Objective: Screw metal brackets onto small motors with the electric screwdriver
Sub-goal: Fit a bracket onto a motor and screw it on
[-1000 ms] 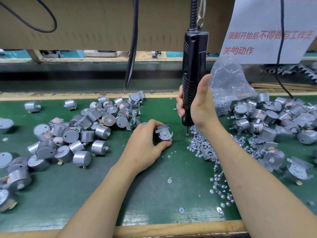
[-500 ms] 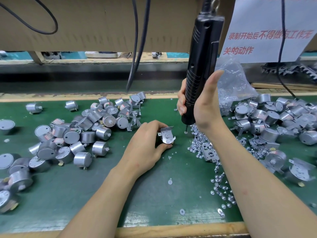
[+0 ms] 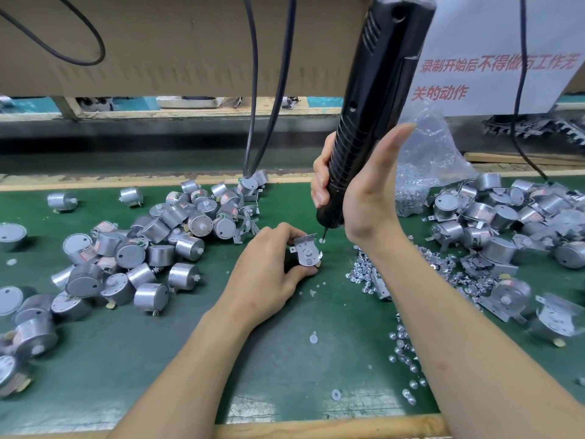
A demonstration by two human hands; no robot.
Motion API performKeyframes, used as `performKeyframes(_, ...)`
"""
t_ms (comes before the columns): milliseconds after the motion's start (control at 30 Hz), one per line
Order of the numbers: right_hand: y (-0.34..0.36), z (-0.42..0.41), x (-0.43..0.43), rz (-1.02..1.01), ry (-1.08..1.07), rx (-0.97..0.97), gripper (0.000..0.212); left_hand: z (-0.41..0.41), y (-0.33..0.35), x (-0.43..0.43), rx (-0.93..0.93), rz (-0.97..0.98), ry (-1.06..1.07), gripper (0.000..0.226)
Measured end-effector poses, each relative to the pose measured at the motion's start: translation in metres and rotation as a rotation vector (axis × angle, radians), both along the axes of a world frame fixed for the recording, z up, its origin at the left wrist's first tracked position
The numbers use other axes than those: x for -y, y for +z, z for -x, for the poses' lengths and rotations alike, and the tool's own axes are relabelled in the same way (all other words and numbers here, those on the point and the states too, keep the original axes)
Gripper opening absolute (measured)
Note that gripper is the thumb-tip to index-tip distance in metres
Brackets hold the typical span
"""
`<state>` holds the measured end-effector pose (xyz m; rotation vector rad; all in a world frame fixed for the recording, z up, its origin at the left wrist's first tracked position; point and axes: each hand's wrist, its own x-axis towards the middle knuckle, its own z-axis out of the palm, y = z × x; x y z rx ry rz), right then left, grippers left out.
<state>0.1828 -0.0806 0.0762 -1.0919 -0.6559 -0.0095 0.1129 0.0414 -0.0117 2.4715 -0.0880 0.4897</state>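
- Mat (image 3: 269, 369) of dull green under the motor (image 3: 304, 261), wooden lip (image 3: 316, 427) along the near edge, cardboard panel (image 3: 174, 42) hanging behind.
- Left hand (image 3: 266, 267) pinches that motor, fingers curled round; flat metal bracket (image 3: 305, 240) faces up.
- Right hand (image 3: 367, 198) wraps the ribbed black electric screwdriver (image 3: 373, 90), thumb straight, bit just right of the motor.
- Smooth silver motors (image 3: 158, 248) heaped left, shiny screws (image 3: 364, 274) right.

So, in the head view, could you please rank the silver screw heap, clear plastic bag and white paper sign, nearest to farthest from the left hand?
1. Silver screw heap: mat, right.
2. Clear plastic bag: back right.
3. White paper sign: hanging behind.
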Motion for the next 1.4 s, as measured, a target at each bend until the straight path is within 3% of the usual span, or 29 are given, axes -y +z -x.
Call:
performKeyframes(867,-0.011,-0.002,-0.02,0.028,0.004,-0.028,0.08,0.0,0.002,0.001,-0.028,0.026,0.047,0.042)
performKeyframes(1400,-0.008,-0.01,-0.031,0.178,0.013,-0.006,0.089,-0.004,0.003,-0.001,-0.128,0.077,0.096,0.049)
